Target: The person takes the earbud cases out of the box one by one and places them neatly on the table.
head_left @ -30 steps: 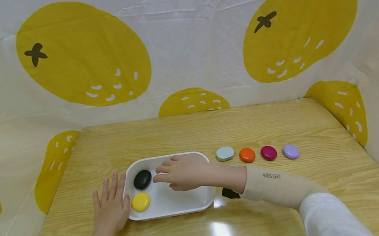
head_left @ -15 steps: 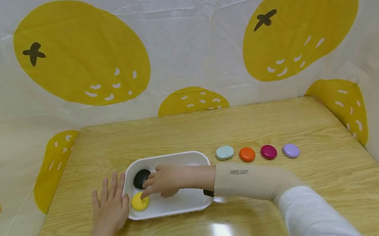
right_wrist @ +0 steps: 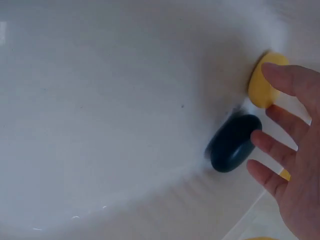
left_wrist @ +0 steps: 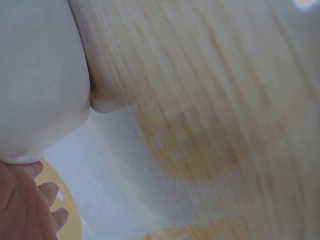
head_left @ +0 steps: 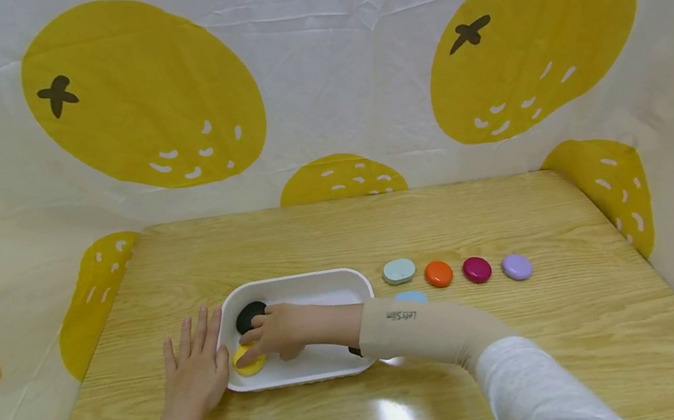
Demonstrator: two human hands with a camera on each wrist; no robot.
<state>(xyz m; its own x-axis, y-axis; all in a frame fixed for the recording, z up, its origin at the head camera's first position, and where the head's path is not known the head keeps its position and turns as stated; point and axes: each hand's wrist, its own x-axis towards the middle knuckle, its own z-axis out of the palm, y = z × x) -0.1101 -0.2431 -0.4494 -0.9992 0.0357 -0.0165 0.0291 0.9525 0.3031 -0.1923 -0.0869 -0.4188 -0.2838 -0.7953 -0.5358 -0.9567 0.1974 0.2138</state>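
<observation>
A white tray (head_left: 311,377) stands on the wooden table, with a yellow pebble-shaped piece (head_left: 248,366) and a black one (head_left: 248,317) at its left end. My right hand (head_left: 280,329) reaches into that end. In the right wrist view the thumb overlaps the yellow piece (right_wrist: 259,86), and a fingertip lies at its lower edge. Another fingertip is right at the side of the black piece (right_wrist: 232,144); the fingers are spread. My left hand (head_left: 196,376) lies with straight fingers along the tray's left end, whose outer wall (left_wrist: 40,75) fills a corner of the left wrist view.
Right of the tray, a row of smooth pieces runs across the table: pale green (head_left: 399,271), orange (head_left: 438,274), magenta (head_left: 477,270) and lilac (head_left: 517,267). A light blue piece (head_left: 410,296) is partly hidden by my right sleeve. A fruit-patterned cloth (head_left: 344,90) hangs behind.
My right hand has moved left inside the tray, from its middle to over the yellow and black pieces. The left hand has stayed where it was.
</observation>
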